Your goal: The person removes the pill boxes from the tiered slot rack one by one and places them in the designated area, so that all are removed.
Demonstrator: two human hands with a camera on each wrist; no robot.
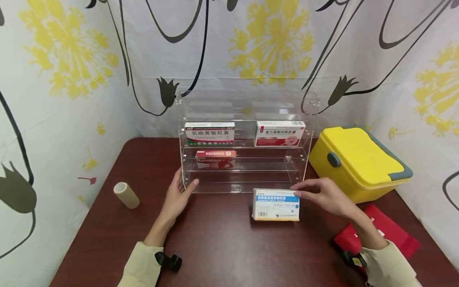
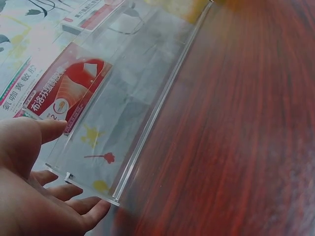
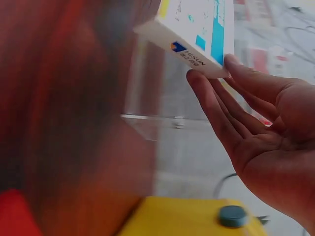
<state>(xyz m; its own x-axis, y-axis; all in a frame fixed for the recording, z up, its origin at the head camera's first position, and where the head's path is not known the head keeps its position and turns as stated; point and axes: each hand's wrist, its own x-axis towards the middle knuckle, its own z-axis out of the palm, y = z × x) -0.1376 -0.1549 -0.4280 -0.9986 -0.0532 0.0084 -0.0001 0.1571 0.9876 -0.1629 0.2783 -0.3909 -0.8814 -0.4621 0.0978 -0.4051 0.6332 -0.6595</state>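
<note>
My right hand (image 1: 324, 195) pinches a white and blue medicine box (image 1: 276, 205) at its upper right corner, between thumb and fingertips. The box stands up, its printed face toward me, in front of a clear acrylic display rack (image 1: 211, 187). In the right wrist view, the box's white end (image 3: 184, 49) shows a small logo. At the rack's lower left corner, my left hand (image 1: 177, 199) holds the side, thumb in front and fingers along the outside. A red medicine box (image 2: 74, 86) lies on a tier close to that thumb.
Higher up the rack stand a green and white box (image 1: 209, 135) and a red and white box (image 1: 279, 134). A tape roll (image 1: 126, 195) is on the left. On the right sit a yellow lidded container (image 1: 358, 159) and a red pouch (image 1: 394, 231) under my forearm.
</note>
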